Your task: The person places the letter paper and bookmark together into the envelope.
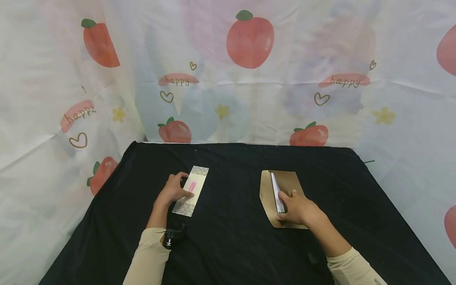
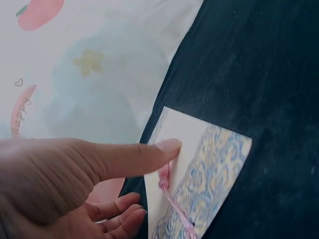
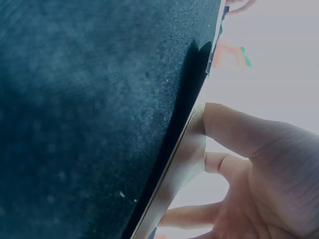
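Observation:
On the left of the black cloth is a long cream bookmark [image 1: 197, 180] with patterned ends. My left hand [image 1: 173, 189] holds it at its left edge, the thumb [image 2: 167, 146] lying over its face. A pink tassel cord [image 2: 174, 201] runs across the bookmark in the left wrist view. To the right lies a brown kraft envelope [image 1: 293, 182], its flap pointing left. From its opening shows a white card [image 1: 275, 190], which my right hand [image 1: 299, 208] pinches with thumb and fingers. The palm covers part of the envelope; in the right wrist view the fingertips meet its pale edge.
A black cloth [image 1: 228, 245] covers the table under both items. Behind and to the left hangs a white curtain [image 1: 221, 47] printed with fruit, hearts and words. A dark strap [image 1: 173, 234] is around the left wrist.

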### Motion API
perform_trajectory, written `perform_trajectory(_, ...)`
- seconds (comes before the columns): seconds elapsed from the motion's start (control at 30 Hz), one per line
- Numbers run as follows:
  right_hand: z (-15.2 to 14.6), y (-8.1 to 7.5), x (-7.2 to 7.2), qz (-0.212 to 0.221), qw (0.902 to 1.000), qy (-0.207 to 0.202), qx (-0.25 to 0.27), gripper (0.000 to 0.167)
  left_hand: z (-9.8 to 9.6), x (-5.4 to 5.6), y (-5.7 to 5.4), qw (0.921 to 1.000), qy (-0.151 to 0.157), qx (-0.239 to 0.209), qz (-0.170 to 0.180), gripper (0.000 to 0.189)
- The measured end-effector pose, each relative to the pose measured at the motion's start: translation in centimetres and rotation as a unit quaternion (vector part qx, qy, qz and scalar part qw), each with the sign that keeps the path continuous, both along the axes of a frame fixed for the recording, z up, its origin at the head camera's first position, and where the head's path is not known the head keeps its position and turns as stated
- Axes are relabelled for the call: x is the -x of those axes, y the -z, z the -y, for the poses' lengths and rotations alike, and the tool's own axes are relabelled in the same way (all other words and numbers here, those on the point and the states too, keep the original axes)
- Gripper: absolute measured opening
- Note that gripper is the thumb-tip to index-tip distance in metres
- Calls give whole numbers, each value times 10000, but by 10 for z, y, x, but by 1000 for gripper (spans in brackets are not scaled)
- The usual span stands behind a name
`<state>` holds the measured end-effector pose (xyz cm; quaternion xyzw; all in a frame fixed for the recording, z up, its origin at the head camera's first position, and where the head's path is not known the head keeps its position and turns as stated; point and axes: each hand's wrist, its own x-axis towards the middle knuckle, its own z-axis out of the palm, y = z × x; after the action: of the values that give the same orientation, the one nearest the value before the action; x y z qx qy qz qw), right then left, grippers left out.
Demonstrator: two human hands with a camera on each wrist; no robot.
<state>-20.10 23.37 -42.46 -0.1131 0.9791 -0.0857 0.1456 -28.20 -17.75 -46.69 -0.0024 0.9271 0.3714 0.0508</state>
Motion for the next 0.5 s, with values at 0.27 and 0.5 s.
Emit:
perform_trajectory(0.27, -1, -2, 0, -42, 10000, 6, -6, 63, -10, 0, -6, 9998, 110, 144, 123, 77)
perform_trajectory(0.5, -1, 2, -1, -122, 9999, -89, 7, 61, -15, -5, -11, 9978, 3, 484, 442, 76)
